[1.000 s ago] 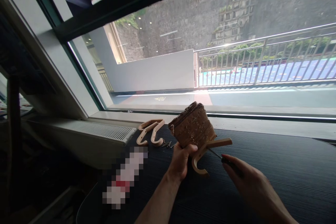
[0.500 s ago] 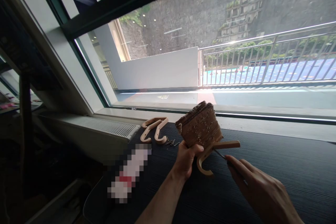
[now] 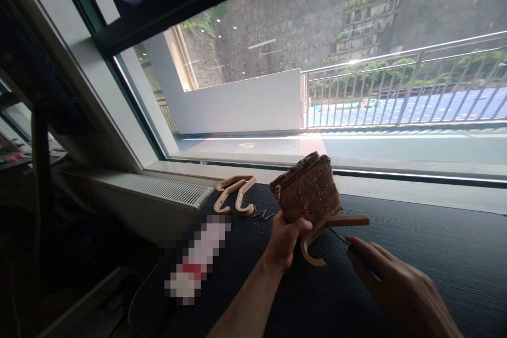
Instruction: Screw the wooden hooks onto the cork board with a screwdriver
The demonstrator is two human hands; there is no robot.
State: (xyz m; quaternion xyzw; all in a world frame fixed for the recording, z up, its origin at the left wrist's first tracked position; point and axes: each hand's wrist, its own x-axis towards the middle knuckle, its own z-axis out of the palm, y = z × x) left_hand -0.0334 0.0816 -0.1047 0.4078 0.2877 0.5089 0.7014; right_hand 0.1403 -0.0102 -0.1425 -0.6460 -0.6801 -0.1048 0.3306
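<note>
My left hand (image 3: 288, 240) is closed around the lower left of a rough brown wooden block (image 3: 307, 190), its thumb beside a pale wooden hook (image 3: 311, 245). The hook lies against the block's lower edge, one straight arm pointing right and its curved end hanging down. My right hand (image 3: 390, 269) is closed on a screwdriver (image 3: 340, 236) with a thin metal shaft. The shaft's tip meets the hook near its bend; whether a screw sits there is too small to tell. Most of the screwdriver's handle is hidden by my fingers.
More wooden hooks (image 3: 241, 190) lie on the dark table (image 3: 428, 232) at the far left, beside several loose screws (image 3: 261, 214). A blurred white and red item (image 3: 198, 264) rests near the left edge. Behind stand a vented radiator cover (image 3: 170, 190) and a large window.
The block, hook and both hands appear slightly farther right, and the view has shifted a little. Both hands keep their holds, and the shaft's tip stays at the hook.
</note>
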